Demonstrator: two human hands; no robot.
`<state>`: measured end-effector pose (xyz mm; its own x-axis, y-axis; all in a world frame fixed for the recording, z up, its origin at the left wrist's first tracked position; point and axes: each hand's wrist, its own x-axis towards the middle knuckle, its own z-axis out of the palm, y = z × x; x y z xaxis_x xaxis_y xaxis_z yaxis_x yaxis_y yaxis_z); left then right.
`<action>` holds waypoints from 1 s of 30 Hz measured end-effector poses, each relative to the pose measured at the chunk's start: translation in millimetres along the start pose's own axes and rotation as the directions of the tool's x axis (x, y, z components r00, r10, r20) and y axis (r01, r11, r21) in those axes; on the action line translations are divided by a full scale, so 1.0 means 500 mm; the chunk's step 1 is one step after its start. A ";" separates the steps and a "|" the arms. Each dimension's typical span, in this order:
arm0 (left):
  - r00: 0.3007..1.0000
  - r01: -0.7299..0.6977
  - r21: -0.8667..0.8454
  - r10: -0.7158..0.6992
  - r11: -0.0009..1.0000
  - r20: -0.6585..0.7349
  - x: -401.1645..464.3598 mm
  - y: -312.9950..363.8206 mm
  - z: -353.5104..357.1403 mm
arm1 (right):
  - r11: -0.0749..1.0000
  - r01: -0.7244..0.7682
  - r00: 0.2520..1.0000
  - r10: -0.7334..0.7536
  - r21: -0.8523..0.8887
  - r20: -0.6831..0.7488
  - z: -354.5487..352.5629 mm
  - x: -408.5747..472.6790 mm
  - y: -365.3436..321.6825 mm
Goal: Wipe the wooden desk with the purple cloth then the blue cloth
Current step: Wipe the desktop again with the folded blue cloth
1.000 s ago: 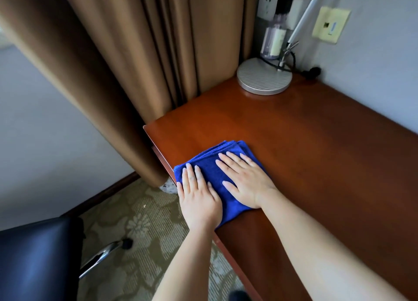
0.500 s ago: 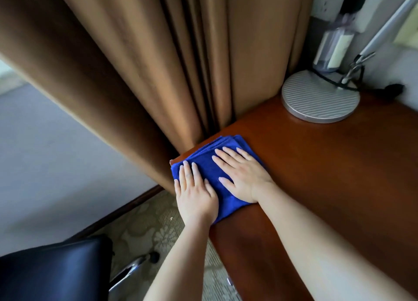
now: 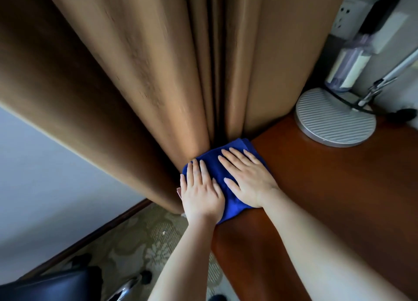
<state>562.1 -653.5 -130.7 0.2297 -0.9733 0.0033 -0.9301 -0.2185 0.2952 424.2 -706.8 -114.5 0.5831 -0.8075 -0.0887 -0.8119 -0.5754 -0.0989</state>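
Note:
A folded blue cloth [image 3: 228, 162] lies on the far left corner of the reddish wooden desk [image 3: 334, 187], pushed up against the brown curtain. My left hand [image 3: 200, 192] presses flat on the cloth's left side with straight fingers, at the desk's left edge. My right hand [image 3: 246, 178] lies flat on the cloth's right side, fingers spread and pointing toward the curtain. The purple cloth is not in view.
A brown curtain [image 3: 158, 74] hangs along the desk's left and back edge. A round grey lamp base [image 3: 332, 124] with its arm and cable stands at the back right, a bottle [image 3: 348, 67] and wall sockets behind it. A black chair [image 3: 45, 287] stands on patterned carpet below left.
Both hands have slid the blue cloth away from me along the desk's left edge, up to the curtain at the back corner. The camera has moved closer.

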 end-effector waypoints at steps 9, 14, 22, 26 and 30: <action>0.990 -0.108 0.012 0.107 0.994 0.090 -0.020 -0.014 -0.009 | 0.994 -0.108 0.994 0.108 0.000 -0.021 0.007 -0.040 -0.017; 0.979 -0.178 0.014 0.175 0.984 0.107 -0.089 -0.009 -0.015 | 0.990 -0.141 0.990 0.141 0.012 -0.007 0.011 -0.122 -0.037; 0.966 -0.219 0.082 0.205 0.972 0.158 -0.178 0.018 -0.011 | 0.969 -0.227 0.972 0.231 0.103 -0.033 0.022 -0.232 -0.065; 0.974 -0.190 0.054 0.181 0.980 0.138 -0.154 0.024 -0.026 | 0.944 -0.277 0.953 0.294 0.182 -0.077 0.029 -0.203 -0.061; 0.964 -0.220 0.039 0.211 0.975 0.159 -0.113 0.024 -0.026 | 0.933 -0.348 0.927 0.357 0.097 -0.113 0.041 -0.172 -0.050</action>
<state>541.8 -599.9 -115.0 -0.0208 -0.9960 -0.0864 -0.9683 -0.0015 0.2498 395.0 -620.1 -124.6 0.2472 -0.9690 -0.0052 -0.9570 -0.2433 -0.1580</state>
